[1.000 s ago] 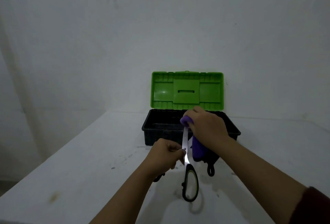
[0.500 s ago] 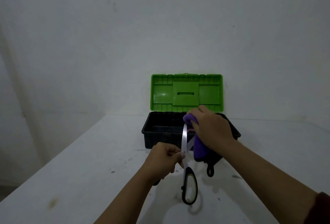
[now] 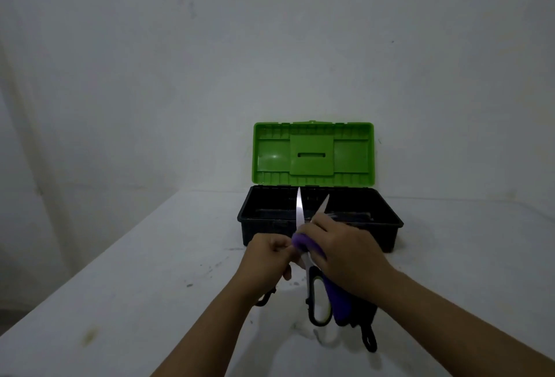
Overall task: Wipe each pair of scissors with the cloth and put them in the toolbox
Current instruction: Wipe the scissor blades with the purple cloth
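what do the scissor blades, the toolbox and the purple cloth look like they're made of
Scissor blades: polished metal, likely steel; they glint bright silver.
Toolbox: moulded plastic, matte black tub and glossy green lid with ribs and a light spot.
Purple cloth: soft fabric, maybe microfibre; it bunches under the right hand.

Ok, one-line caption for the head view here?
Both hands, left and right, hold open scissors with a purple cloth at the blades, before an open toolbox.
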